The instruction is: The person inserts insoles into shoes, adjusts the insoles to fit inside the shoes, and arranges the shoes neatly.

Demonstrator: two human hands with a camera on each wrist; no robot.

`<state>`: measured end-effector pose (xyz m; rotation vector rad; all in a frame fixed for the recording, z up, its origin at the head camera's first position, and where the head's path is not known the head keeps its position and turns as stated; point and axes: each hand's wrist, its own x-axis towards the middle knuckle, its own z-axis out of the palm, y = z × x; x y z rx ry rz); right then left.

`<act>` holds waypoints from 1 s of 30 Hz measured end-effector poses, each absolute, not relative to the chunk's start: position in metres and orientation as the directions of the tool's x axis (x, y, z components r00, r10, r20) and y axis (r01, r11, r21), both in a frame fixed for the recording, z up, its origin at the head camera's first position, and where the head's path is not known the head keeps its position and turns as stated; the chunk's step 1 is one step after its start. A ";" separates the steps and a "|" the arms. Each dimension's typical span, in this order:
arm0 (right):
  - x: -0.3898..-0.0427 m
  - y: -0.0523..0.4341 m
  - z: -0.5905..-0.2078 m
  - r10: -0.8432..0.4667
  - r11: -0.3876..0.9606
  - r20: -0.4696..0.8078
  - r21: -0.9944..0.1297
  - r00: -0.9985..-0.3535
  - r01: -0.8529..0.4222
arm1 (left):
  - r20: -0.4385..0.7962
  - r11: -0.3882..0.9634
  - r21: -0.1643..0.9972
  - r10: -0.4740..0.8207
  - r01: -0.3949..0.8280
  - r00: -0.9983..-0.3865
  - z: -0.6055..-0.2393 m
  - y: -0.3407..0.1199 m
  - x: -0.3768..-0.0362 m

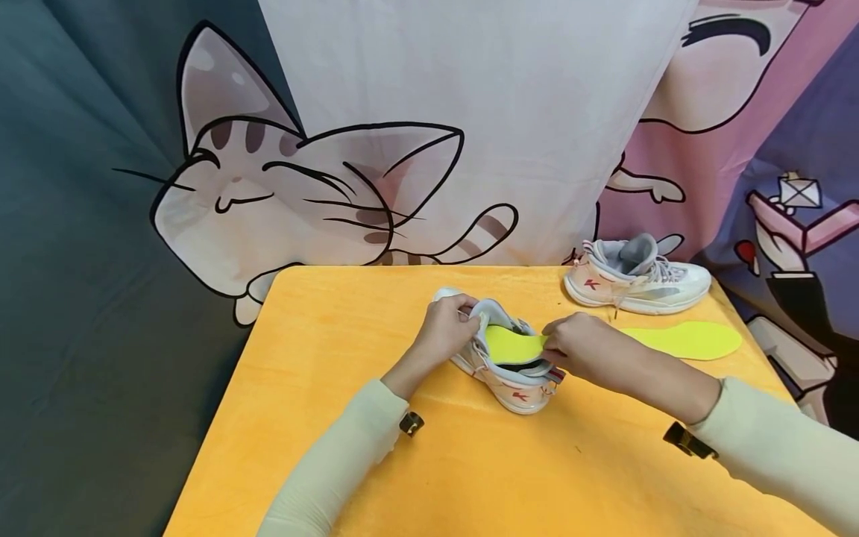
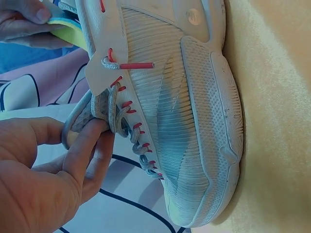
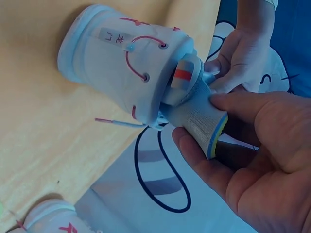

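On the yellow cloth-covered desk [image 1: 322, 447], the left hand [image 1: 443, 328] pinches the grey laces of the white mesh sneaker [image 1: 510, 380] while the right hand [image 1: 590, 350] grips the lime-green foam insole [image 1: 513, 343] half inside it, which might buckle if forced.

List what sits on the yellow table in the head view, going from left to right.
Left hand → sneaker being held with a yellow-green insole sticking out of it → right hand → second sneaker at the back → loose yellow-green insole lying flat near the table's right edge.
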<state>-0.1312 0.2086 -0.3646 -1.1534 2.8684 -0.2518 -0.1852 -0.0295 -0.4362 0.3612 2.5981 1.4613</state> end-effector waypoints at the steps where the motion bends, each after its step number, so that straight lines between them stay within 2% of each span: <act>1: -0.132 0.207 -0.365 -0.684 0.717 0.021 -0.171 -0.730 -0.676 | -0.004 0.500 0.854 0.276 0.140 -0.961 -0.436 -0.029 -0.185; 13: -0.134 0.196 -0.378 -0.644 0.741 0.051 -0.207 -0.763 -0.639 | -0.011 0.485 0.864 0.289 0.137 -0.957 -0.436 -0.027 -0.184; 25: -0.142 0.181 -0.401 -0.657 0.730 0.122 -0.140 -0.744 -0.668 | -0.007 0.472 0.872 0.285 0.134 -0.958 -0.435 -0.031 -0.182; 30: -0.149 0.175 -0.412 -0.642 0.742 0.133 -0.141 -0.756 -0.655 | -0.002 0.481 0.865 0.290 0.144 -0.957 -0.435 -0.030 -0.182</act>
